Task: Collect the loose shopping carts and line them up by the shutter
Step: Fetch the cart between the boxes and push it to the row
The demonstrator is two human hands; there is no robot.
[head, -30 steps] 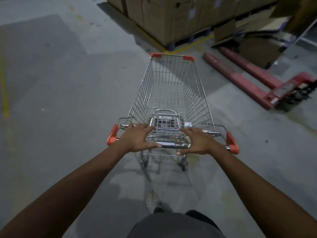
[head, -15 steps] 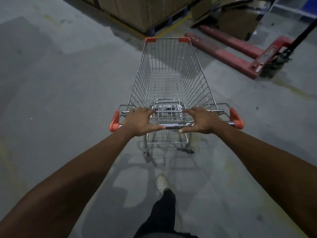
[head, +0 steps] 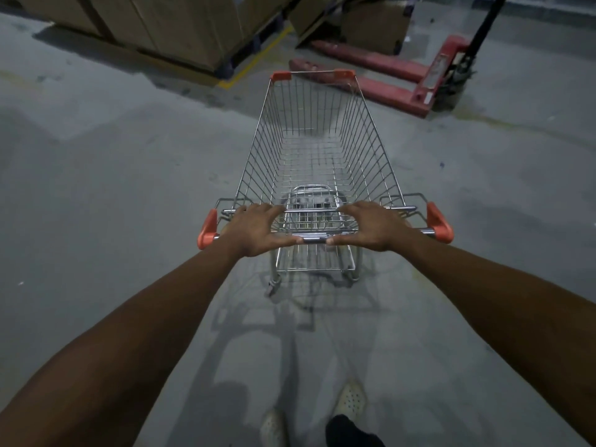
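Floor (head: 113, 195): grey concrete, patched in lighter and darker areas, with a yellow painted line (head: 258, 53) running toward the far boxes.
Boxes (head: 180, 24): big brown cardboard cartons stacked along the far edge, upper left and centre.
Pallet jack (head: 396, 82): red, low on the floor at the upper right, its forks pointing left and its dark handle rising out of view; it lies just beyond the cart's front end.
Cart (head: 319, 150): one wire shopping cart, empty, standing on the floor in the middle, front end pointing away from the person toward the pallet jack; orange caps at its front corners and at both ends of the push bar.
Arms: both bare, stretched forward to the push bar.
Left hand (head: 258, 229): clamped on the push bar left of centre, fingers over the top, thumb along the bar.
Right hand (head: 371, 225): clamped on the same bar right of centre, thumb tip close to the left thumb.
Shoes (head: 350, 400): pale, perforated, on the floor at the bottom.
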